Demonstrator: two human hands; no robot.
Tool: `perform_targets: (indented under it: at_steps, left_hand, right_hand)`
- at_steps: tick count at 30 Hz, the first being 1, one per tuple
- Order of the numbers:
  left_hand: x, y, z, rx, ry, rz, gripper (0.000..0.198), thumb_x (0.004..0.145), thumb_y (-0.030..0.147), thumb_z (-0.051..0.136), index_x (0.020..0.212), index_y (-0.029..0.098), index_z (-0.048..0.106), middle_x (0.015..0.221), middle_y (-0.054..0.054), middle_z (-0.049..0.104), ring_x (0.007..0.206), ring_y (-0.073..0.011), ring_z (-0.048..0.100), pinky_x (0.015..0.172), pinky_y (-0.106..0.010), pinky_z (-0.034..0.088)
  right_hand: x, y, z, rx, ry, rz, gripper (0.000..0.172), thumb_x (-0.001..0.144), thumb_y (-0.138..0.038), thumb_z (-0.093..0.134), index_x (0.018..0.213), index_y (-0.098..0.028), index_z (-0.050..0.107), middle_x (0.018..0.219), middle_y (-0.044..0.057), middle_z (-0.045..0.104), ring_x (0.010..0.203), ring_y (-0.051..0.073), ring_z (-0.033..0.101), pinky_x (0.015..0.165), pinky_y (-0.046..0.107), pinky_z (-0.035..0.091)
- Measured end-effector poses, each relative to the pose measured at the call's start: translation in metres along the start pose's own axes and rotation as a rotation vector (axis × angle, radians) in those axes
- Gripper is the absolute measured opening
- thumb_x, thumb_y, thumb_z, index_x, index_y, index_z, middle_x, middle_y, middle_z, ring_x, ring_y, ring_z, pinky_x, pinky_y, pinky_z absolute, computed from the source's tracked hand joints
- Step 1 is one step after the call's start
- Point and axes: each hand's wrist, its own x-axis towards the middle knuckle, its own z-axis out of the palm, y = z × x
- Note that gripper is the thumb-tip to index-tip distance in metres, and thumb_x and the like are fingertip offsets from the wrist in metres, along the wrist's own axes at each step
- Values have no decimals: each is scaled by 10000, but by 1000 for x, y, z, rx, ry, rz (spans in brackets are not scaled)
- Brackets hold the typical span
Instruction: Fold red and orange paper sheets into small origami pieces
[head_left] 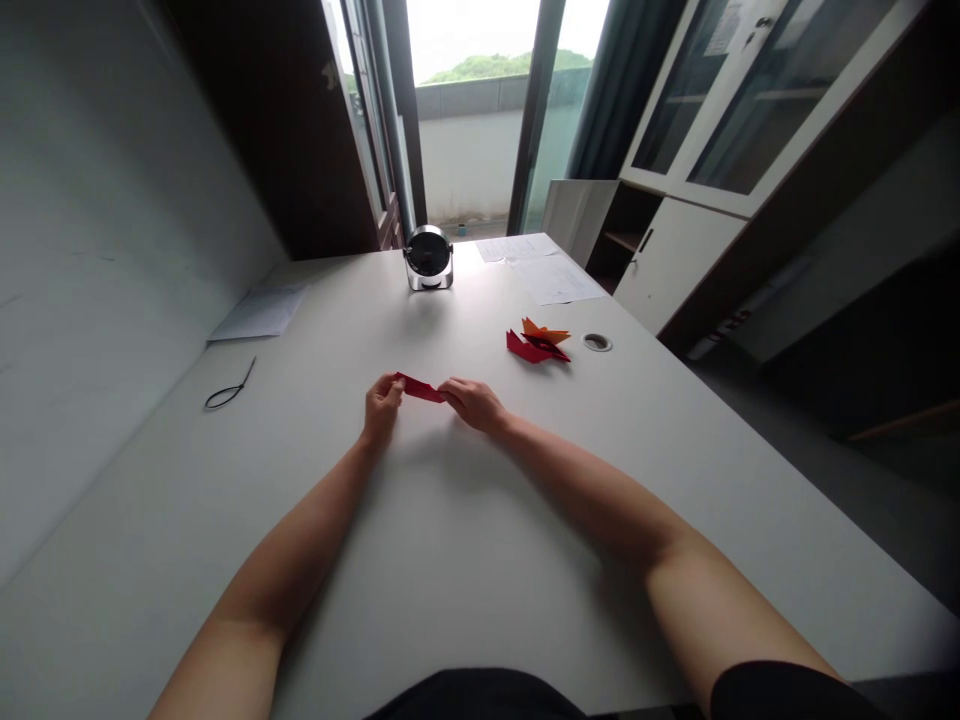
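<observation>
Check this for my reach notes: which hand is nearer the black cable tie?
Left. The left hand is right of the black cable tie, not touching it; the right hand is farther right, across the red paper both hold.

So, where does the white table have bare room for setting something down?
Bare white tabletop lies between both forearms, and between the left hand and the black looped cable tie. Crowded: right of the right hand, where red and orange folded-paper shapes lie beside the round white-rimmed hole.
</observation>
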Motion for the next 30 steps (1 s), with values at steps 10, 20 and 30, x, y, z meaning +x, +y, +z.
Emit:
perform_targets:
  at_steps: [10,20,30]
  left_hand:
    - [-3,0,0,89,-91,-8,443,923,507,552,622,197,454,498,46,379,462,-92,342,470,-236,276]
    - [4,-3,-4,70,38,-17,390,907,479,555,652,199,462,552,46,412,462,-80,344,450,-216,282]
    - [4,-5,-8,142,39,28,305,912,395,537,690,186,560,531,39,441,484,-94,403,485,-204,323]
  right_hand:
    - [-1,5,-1,37,62,-7,243,1016,-326,467,935,-218,669,899,29,696,750,135,581,707,237,382]
    - [1,14,-13,23,194,74,251,1004,-338,457,895,-216,647,882,30,690,720,143,567,697,247,392]
    - [1,67,-51,-114,476,502,243,912,-333,453,853,-202,649,785,58,674,714,213,580,691,310,430]
